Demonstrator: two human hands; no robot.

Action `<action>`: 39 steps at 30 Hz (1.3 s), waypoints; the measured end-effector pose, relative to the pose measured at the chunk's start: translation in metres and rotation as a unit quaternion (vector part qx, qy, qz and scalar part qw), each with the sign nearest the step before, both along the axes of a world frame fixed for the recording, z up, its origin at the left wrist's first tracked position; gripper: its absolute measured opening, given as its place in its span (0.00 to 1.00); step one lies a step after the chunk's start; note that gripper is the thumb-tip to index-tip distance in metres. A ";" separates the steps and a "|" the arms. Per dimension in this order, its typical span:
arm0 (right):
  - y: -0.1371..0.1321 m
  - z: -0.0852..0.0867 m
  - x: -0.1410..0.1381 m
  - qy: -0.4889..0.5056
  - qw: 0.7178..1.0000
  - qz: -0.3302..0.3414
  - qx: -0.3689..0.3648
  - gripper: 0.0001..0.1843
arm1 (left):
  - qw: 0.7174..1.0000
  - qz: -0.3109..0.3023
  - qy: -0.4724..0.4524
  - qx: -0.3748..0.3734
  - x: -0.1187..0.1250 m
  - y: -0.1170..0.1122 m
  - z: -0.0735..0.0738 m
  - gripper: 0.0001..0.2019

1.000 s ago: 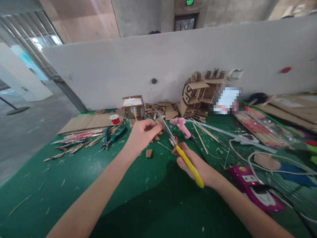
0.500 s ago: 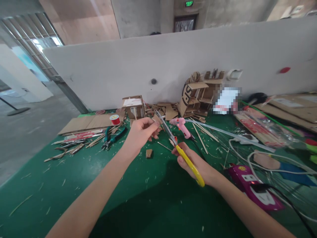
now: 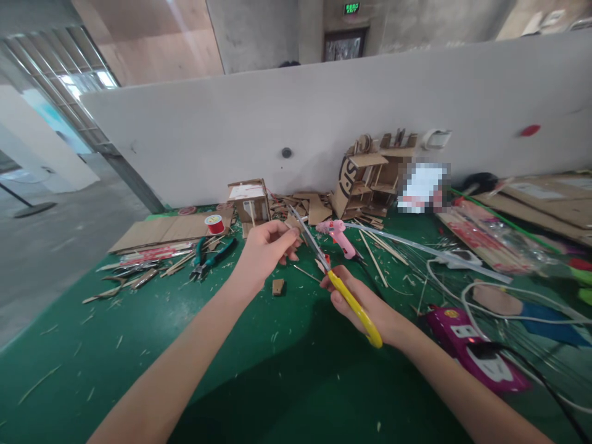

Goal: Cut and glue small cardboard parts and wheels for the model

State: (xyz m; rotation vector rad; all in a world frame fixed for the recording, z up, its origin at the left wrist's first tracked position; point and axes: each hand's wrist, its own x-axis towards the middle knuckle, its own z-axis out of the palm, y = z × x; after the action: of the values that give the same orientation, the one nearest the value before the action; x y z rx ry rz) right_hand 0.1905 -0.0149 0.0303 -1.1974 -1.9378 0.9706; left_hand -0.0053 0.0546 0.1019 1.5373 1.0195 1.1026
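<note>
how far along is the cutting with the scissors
Done: cardboard models stand by the wall, and a cut piece lies on the mat. In hand: right hand holds the scissors, blades at a small scrap pinched by the left hand. Left: that cut looks unfinished.

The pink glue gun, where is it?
In the head view the pink glue gun lies on the green table near the middle, just right of the scissors blades, in front of the cardboard shelf model.

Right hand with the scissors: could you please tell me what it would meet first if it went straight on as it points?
Probably the fingers of the left hand: the right hand aims its scissors up-left, blades beside them. Cardboard scraps lie beyond; depth is unclear.
</note>
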 end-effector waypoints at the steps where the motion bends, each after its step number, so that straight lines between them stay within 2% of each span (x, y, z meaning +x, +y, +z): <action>1: 0.000 0.000 0.000 0.000 1.000 0.000 0.001 0.22 | 1.000 0.000 -0.002 -0.001 0.000 -0.001 0.000 0.12; 19: 0.001 -0.007 0.001 0.000 1.000 -0.004 0.013 0.19 | 1.000 0.025 0.006 -0.001 0.005 -0.003 -0.001 0.12; 26: 0.003 -0.010 -0.001 0.021 1.000 -0.013 -0.017 0.21 | 1.000 0.016 0.017 0.009 0.006 -0.005 0.002 0.12; 39: 0.003 -0.013 0.001 0.021 1.000 0.002 -0.003 0.21 | 1.000 0.005 -0.008 -0.004 0.007 -0.005 0.001 0.10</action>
State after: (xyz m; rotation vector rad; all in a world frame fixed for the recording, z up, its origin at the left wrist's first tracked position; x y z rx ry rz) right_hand 0.1918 -0.0120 0.0177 -1.1671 -1.9069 0.9977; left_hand 0.0014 0.0499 0.1033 1.5163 1.0199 1.1161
